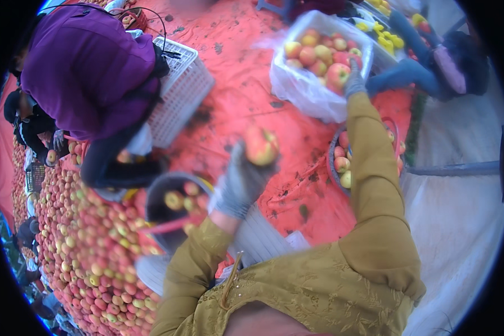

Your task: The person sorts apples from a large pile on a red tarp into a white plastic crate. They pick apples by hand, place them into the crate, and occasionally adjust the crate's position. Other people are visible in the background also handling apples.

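My left hand, in a grey glove, is closed around a red and yellow apple in front of my body. Stretched out to the far right, my gloved right hand is at the near right rim of a crate lined with white plastic. Its fingers curve over the side of a large red apple at the top of that crate; part of the grip is hidden. Several red and yellow apples fill the crate.
A dark bucket with apples stands left of my left forearm. Another basket of apples sits beside my right arm. A large apple heap covers the left. A person in purple bends by a white crate; another person is far right.
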Demonstrator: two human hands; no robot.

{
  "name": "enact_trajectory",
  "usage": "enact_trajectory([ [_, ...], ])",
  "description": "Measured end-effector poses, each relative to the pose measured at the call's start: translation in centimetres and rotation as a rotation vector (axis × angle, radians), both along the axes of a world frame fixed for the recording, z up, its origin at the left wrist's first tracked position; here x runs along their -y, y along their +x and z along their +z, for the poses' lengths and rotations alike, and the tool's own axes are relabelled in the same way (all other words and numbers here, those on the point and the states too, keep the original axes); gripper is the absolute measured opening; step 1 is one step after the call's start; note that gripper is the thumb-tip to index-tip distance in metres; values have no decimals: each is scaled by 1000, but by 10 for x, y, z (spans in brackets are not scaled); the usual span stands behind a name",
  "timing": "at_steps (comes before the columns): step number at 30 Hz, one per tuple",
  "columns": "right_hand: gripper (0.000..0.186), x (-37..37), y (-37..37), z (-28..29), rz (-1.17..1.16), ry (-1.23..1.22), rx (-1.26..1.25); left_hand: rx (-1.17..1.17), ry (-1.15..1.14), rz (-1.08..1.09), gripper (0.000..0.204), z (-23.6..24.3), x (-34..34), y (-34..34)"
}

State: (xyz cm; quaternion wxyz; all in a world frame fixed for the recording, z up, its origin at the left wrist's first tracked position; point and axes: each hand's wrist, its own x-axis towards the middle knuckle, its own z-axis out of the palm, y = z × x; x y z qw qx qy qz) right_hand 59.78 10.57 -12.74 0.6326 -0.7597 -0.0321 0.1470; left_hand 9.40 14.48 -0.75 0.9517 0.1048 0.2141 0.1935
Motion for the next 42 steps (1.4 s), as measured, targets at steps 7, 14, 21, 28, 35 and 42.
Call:
enact_trajectory([
  [7, 82, -70, -51, 35, -324, 19, -3, -141, -96, 118, 70, -3, -33, -2],
  [14, 60, -58, -40, 4, -113, 53, 194, -156, -127, 74, 73, 0, -38, 16],
  [21, 52, -51, -245, 45, 754, 517, -184, -144, -95, 1, 74, -23, -43, 15],
  [28, 63, -18, -312, 81, 911, 422, -57, -186, 28, -239, 70, -19, -41, 27],
  [35, 80, -37, -118, 21, 474, -680, 578, -163, -5, -181, 55, -23, -48, 26],
  [42, 86, -89, -91, 21, 473, -812, 798, -196, 4, -156, 51, -22, -47, 29],
])
